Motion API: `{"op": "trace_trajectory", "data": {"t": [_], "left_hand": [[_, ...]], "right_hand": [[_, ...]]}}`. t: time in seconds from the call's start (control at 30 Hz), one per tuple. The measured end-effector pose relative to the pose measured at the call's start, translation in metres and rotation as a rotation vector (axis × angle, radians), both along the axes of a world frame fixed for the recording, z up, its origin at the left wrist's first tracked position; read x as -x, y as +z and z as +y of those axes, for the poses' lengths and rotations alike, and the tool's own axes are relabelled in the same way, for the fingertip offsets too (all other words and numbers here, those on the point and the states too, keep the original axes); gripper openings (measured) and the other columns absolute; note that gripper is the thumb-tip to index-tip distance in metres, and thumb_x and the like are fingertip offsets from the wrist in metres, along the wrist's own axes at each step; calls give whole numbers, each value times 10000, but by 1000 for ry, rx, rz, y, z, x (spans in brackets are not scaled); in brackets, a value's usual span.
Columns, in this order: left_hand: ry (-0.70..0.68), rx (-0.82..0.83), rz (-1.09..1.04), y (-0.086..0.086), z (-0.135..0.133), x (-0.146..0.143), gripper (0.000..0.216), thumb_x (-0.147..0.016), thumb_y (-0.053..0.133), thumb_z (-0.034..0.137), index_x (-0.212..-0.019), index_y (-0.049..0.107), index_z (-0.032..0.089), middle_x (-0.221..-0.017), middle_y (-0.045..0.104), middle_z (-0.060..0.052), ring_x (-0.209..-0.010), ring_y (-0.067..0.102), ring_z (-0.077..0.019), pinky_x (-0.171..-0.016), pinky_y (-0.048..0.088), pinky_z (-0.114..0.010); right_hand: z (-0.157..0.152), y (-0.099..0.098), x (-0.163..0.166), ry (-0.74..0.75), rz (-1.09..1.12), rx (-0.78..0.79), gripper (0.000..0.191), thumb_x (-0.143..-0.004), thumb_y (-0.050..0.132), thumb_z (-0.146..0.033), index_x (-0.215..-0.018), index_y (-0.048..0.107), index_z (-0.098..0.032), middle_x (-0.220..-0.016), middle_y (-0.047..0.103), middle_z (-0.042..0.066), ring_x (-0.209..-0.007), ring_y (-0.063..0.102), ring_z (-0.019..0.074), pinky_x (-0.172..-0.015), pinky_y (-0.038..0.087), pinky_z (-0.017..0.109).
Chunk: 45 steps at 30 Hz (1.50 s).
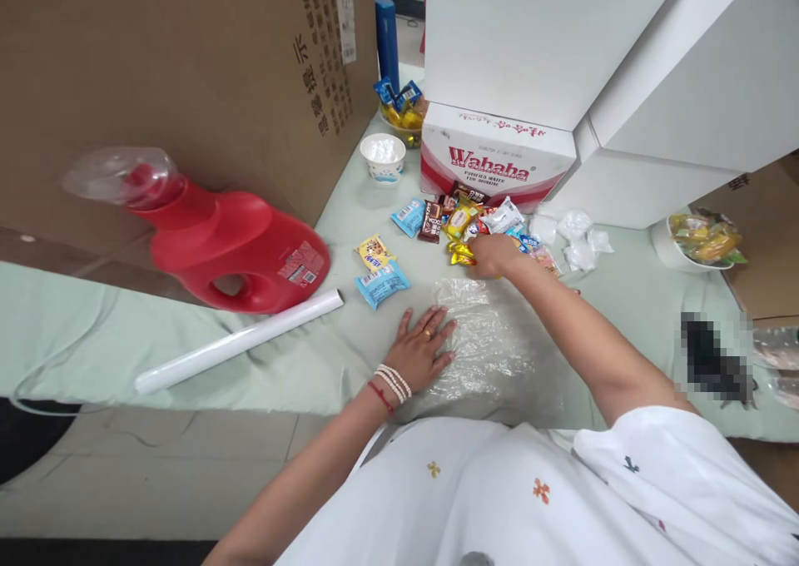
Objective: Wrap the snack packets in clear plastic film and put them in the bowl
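My left hand (423, 347) lies flat with fingers spread on the left edge of a clear plastic sheet (499, 341) on the pale green table (300, 358). My right hand (493, 254) reaches forward into a pile of wrapped snacks (465, 216). Its fingers are curled round a small yellow packet (460, 254) at the pile's near edge. Two loose packets, one yellow (374, 251) and one blue (382, 284), lie left of the pile.
A red detergent jug (234, 250) lies on its side at left, with a white paper roll (240, 341) before it. A Wahaha carton (493, 162), a white cup (383, 157), two bowls of snacks (696, 241) and cardboard walls surround the table.
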<state>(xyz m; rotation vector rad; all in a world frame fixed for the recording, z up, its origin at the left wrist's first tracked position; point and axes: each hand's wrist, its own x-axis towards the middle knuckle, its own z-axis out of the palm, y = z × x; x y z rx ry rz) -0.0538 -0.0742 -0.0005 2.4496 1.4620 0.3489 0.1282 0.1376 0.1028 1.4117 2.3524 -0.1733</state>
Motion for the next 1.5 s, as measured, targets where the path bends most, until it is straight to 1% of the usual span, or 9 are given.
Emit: {"op": "trace_trajectory", "data": {"t": [0.2,0.33,0.43,0.57,0.93,1.13,1.23,1.4,1.5], "left_hand": [[22,7,8,-2,1,-1,734,-1014,429,525,-1630,258,166,-1665,345,-138,-1551,314,-276,-1295,55,-568],[20,4,41,-4,3,-1,747,-1003,451,510,-1633,252,161,-1664,340,-147,-1550,316,-290,-1292,54,-567],[24,13,61,-3,5,-1,756,-991,476,496,-1632,252,165,-1667,333,-148,-1548,317,-302,-1284,74,-575],[60,39,73,-1,3,4,732,-980,496,474,-1624,284,199,-1672,323,-154,-1536,341,-318,-1269,105,-595],[124,76,143,-1,8,13,703,-977,495,489,-1610,326,237,-1654,359,-158,-1520,368,-340,-1244,107,-647],[136,85,165,-1,6,13,686,-986,475,486,-1605,330,228,-1660,344,-149,-1521,367,-329,-1242,96,-650],[133,83,153,-4,6,12,682,-989,475,477,-1605,325,225,-1659,348,-151,-1520,369,-327,-1239,93,-659],[150,-48,83,4,1,15,676,-962,538,435,-1580,377,213,-1668,331,-164,-1549,302,-353,-1229,171,-648],[57,-179,28,20,-9,21,628,-914,535,233,-1536,455,277,-1642,406,-104,-1585,212,-325,-1256,115,-634]], "right_hand": [[-66,35,-50,114,47,8,404,-849,670,-378,-1182,646,-150,-1135,707,161,-914,709,304,-740,487,342],[-120,20,-54,206,12,166,386,-868,659,-347,-1199,645,-150,-1135,689,155,-904,721,296,-709,497,328],[-138,2,-56,193,58,171,450,-893,676,-378,-1282,617,-161,-1249,646,163,-960,718,292,-724,507,318],[-147,-12,-70,163,178,131,611,-902,688,-493,-1416,541,-197,-1407,567,159,-973,717,274,-735,508,305],[-146,-24,-89,257,299,32,436,-992,569,-271,-1426,565,-305,-1540,488,92,-1069,694,248,-780,501,301],[-141,-24,-74,268,215,97,439,-971,606,-355,-1383,589,-204,-1209,661,139,-1004,701,289,-779,519,341],[-147,-29,-73,225,214,75,445,-981,590,-364,-1374,571,-156,-1199,654,162,-991,697,281,-778,518,333],[-153,-23,-86,202,285,64,660,-923,692,-467,-1477,473,-183,-1407,558,180,-1042,684,285,-801,521,340],[-166,-12,-111,158,403,69,617,-969,627,-490,-1491,472,-200,-1482,511,172,-1103,655,284,-847,519,362]]}}
